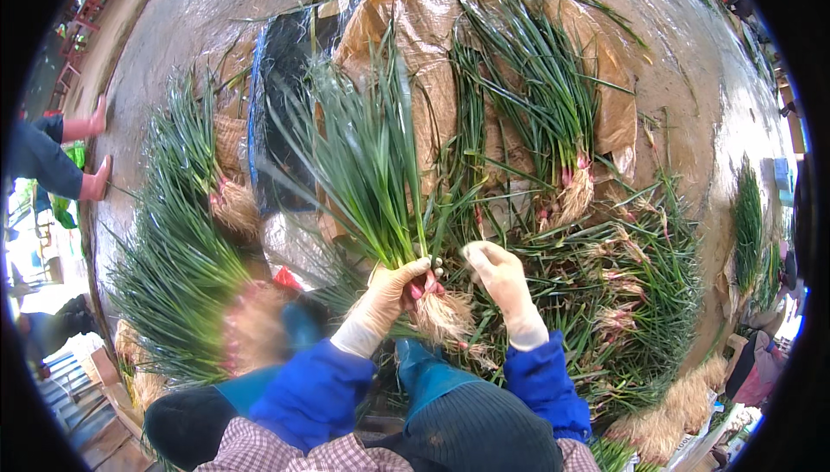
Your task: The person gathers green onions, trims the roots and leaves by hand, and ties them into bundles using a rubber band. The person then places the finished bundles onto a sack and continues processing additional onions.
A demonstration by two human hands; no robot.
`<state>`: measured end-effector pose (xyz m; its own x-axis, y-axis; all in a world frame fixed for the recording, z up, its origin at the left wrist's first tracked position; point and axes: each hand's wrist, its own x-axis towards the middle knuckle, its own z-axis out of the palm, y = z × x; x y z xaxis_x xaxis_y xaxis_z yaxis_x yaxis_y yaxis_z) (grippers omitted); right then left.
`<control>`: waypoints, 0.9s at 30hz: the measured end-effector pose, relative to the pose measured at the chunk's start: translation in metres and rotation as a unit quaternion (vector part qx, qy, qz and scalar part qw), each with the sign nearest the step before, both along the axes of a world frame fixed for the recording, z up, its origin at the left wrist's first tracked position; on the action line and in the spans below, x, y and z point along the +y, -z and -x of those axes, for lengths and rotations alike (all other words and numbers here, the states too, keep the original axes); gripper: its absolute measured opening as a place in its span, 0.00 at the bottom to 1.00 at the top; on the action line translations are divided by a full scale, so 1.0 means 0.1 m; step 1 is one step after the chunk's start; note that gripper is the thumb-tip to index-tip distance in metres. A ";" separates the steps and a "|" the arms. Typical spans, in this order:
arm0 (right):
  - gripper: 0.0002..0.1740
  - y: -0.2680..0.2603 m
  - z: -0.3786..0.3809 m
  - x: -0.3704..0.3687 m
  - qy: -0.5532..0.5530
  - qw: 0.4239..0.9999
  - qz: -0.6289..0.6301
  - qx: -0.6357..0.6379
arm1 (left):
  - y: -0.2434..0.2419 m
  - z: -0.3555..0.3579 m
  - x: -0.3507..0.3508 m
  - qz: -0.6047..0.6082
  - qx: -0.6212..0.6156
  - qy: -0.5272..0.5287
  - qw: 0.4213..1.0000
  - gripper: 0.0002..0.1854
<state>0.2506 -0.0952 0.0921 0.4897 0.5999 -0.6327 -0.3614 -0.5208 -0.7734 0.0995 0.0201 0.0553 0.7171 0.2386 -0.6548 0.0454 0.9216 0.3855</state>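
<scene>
My left hand [386,294], in a pale glove, is closed around a bunch of green onions [382,200] just above their pinkish bulbs; the long leaves point away from me and the pale roots hang at the near side. To its right my right hand [499,277], gloved too, is raised with its fingers curled in, apart from the bunch; whether something thin is between the fingertips cannot be told. Under and beside it spreads a heap of loose green onions [635,303]. A gathered bunch [551,96] lies on a tan woven plastic sheet [415,37] farther off.
On the left lie a big pile of green onions [181,284] and a smaller bunch [188,128], by a dark blue-edged sheet [285,102]. My teal boots [421,368] stand at the near side. Another person's bare feet [96,180] are at the left edge. More root bunches [674,413] lie lower right.
</scene>
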 end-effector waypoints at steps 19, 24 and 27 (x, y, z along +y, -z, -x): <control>0.10 0.14 -1.27 -0.28 -0.428 0.708 0.044 -0.560 | -0.51 0.53 0.60 -0.093 0.051 0.099 0.989 0.29; 0.21 0.69 -2.25 -0.17 -0.001 0.752 0.339 -0.566 | -0.45 0.50 0.57 -0.100 0.042 0.003 0.994 0.22; 0.18 0.74 -2.19 -0.06 0.048 0.760 0.161 -0.628 | -0.44 0.29 0.56 -0.133 0.040 0.014 0.990 0.14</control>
